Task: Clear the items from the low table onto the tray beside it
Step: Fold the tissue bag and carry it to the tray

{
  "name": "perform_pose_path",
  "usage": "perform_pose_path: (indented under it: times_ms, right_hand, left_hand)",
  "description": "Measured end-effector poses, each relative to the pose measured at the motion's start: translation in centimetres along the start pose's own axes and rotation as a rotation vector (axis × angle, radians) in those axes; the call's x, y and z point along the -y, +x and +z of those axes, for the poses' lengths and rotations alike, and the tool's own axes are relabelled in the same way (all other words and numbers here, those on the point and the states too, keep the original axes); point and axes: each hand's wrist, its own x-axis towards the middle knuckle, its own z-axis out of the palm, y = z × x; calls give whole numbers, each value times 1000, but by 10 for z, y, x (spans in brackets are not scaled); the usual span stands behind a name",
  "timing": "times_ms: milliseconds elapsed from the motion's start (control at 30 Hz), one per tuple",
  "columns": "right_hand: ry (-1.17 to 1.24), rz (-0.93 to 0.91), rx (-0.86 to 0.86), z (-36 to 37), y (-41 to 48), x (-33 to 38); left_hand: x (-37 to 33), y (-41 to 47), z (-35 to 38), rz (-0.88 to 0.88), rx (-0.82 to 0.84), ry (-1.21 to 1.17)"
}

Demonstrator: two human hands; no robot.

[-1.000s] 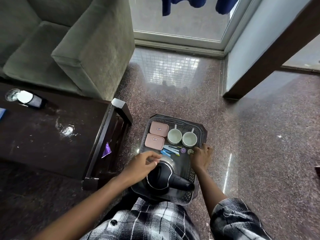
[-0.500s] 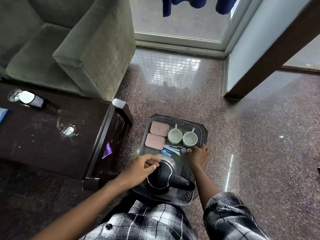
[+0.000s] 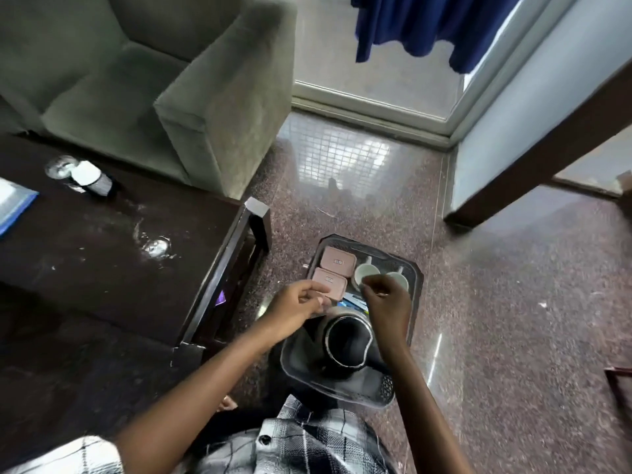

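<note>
The dark grey tray (image 3: 416, 280) sits on the floor right of the low dark table (image 3: 102, 285). It holds two pink boxes (image 3: 338, 261), two white cups (image 3: 365, 271), small blue and white items (image 3: 355, 304) and a black kettle (image 3: 345, 347). My left hand (image 3: 297, 307) hovers over the tray's left edge beside the nearer pink box, fingers loosely curled with nothing seen in them. My right hand (image 3: 388, 302) hovers above the small items and the cups, fingers curled, its palm hidden. On the table lie a white-capped dark bottle (image 3: 92, 179), a clear glass (image 3: 61, 165) and a blue-edged flat item (image 3: 13, 203).
A green armchair (image 3: 191, 107) stands behind the table. A shiny wet patch (image 3: 155, 246) marks the tabletop. A glass door sill (image 3: 369, 107) and a dark wooden frame (image 3: 533, 159) bound the floor beyond the tray.
My left hand has lifted off the kettle and moved up-left. My right hand left the tray's right edge and moved left over the cups. The view shifted closer.
</note>
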Motion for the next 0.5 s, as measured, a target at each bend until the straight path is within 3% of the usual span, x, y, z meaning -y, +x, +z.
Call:
perform_pose_path:
  times_ms: [167, 500]
  right_hand:
    - [7, -157, 310, 73, -51, 61]
    - [75, -126, 702, 276, -200, 141]
  left_hand:
    - [17, -31, -74, 31, -143, -113]
    - [138, -158, -278, -23, -433, -342]
